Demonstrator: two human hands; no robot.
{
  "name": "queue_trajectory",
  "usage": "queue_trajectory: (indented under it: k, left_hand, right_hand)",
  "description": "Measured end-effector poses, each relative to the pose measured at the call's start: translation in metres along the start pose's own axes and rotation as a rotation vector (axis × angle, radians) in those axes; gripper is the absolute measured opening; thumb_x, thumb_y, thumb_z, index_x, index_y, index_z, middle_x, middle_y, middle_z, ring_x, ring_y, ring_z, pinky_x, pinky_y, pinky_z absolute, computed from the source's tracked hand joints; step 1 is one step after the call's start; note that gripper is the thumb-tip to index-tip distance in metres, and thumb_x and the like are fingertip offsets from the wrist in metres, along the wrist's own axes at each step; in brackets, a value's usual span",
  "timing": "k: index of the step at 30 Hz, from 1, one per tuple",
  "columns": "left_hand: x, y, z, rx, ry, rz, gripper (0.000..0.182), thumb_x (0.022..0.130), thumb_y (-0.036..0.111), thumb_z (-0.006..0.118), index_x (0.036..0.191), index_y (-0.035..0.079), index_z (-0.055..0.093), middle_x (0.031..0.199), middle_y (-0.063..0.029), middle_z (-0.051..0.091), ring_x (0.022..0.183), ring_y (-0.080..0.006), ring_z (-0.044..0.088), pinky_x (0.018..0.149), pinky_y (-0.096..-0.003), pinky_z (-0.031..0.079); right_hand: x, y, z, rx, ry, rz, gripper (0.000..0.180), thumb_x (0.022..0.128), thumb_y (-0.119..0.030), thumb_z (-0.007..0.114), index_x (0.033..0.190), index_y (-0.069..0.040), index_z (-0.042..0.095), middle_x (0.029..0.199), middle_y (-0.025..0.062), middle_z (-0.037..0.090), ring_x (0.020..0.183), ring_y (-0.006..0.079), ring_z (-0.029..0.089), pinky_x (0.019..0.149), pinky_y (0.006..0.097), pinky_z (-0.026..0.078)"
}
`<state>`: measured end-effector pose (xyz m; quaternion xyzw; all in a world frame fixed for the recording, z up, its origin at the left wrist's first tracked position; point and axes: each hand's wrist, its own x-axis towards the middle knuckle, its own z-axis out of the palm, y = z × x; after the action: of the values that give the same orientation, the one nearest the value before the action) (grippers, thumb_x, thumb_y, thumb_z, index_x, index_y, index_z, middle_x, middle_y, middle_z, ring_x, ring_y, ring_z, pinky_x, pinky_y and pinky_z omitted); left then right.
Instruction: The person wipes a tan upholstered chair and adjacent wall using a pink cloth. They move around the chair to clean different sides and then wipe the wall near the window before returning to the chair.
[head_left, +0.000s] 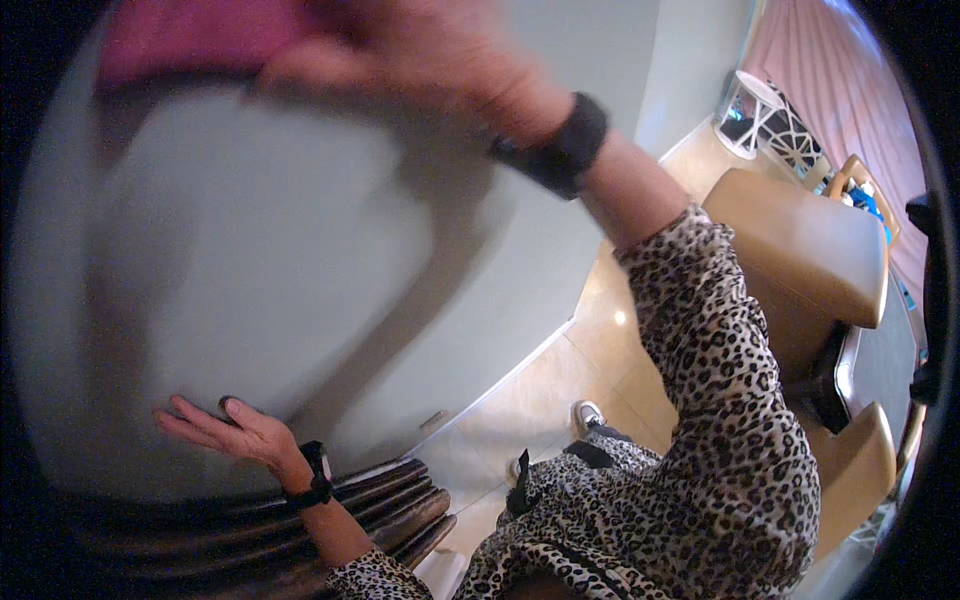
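Note:
My right hand (420, 64), blurred and raised high in the view, holds a pink cloth (202, 41) at a pale grey wall (285, 202). Its fingers are partly hidden, and whether the cloth presses flat on the wall cannot be made out. A black band (562, 146) circles that wrist. Lower down, my left hand (232, 431) has its fingers spread and holds nothing. It is close to the wall; contact is unclear. That wrist also wears a black band (311, 472). Shadows of the arms fall across the wall.
Dark wooden slats (390, 502) lie below my left forearm, beside the wall. To the right are a tan padded chair (802, 247), another tan chair (855, 480) and a dark tabletop (885, 375). A white side table (757, 90) stands near pink curtains (832, 67). Tiled floor (540, 382) runs along the wall.

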<state>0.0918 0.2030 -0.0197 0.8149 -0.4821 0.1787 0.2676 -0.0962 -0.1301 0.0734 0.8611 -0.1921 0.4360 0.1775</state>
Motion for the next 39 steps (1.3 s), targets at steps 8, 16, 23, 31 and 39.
queue_trajectory:
  k: [8,16,23,31,39]
  left_hand:
    - [-0.011,-0.047,-0.015,0.149,0.097,0.072,0.056,0.096,0.028,0.03,0.142,0.0,0.018,0.148,-0.0263,0.007,0.137,-0.0412,0.008,0.109,-0.0541,0.009]
    - [-0.017,-0.057,-0.04,0.267,0.171,0.108,0.058,0.098,0.035,0.028,0.139,-0.006,0.022,0.145,-0.028,0.017,0.135,-0.0428,0.014,0.11,-0.0535,0.011]
    - [0.002,-0.027,0.0,0.134,0.133,0.087,0.06,0.095,0.034,0.029,0.142,-0.003,0.017,0.148,-0.0267,0.008,0.137,-0.0409,0.008,0.11,-0.0528,0.007]
    - [-0.011,-0.007,0.016,0.069,0.077,0.039,0.063,0.091,0.039,0.04,0.139,0.002,0.026,0.148,-0.0257,0.012,0.135,-0.0478,0.008,0.105,-0.0603,0.008]
    - [-0.032,0.004,0.017,0.003,-0.13,0.07,0.061,0.082,0.033,0.053,0.135,0.008,0.036,0.146,-0.0243,0.02,0.135,-0.0481,0.01,0.103,-0.0621,0.011]
  right_hand:
    - [-0.192,0.021,-0.09,-0.12,-0.105,0.581,0.048,0.083,-0.037,0.053,0.117,-0.003,0.05,0.113,0.0227,0.048,0.109,0.0412,0.043,0.095,0.0482,0.03]
    - [-0.387,-0.111,-0.133,-0.01,-0.063,1.732,0.059,0.095,-0.034,0.034,0.139,0.004,0.025,0.14,0.0177,0.035,0.128,0.027,0.034,0.107,0.0351,0.023]
    - [-0.405,-0.236,-0.134,0.098,-0.775,2.408,0.04,0.088,-0.037,0.048,0.09,0.001,0.057,0.08,0.0087,0.055,0.069,0.0191,0.049,0.061,0.0369,0.042]
    - [-0.212,-0.275,-0.109,1.577,-0.393,2.524,0.03,0.094,-0.033,0.04,0.086,-0.008,0.055,0.081,0.004,0.058,0.073,0.016,0.056,0.065,0.034,0.049]
    - [-0.061,-0.158,-0.092,1.258,0.22,1.807,0.023,0.094,-0.03,0.047,0.089,-0.011,0.057,0.08,-0.0029,0.054,0.076,0.0077,0.049,0.071,0.0249,0.04]
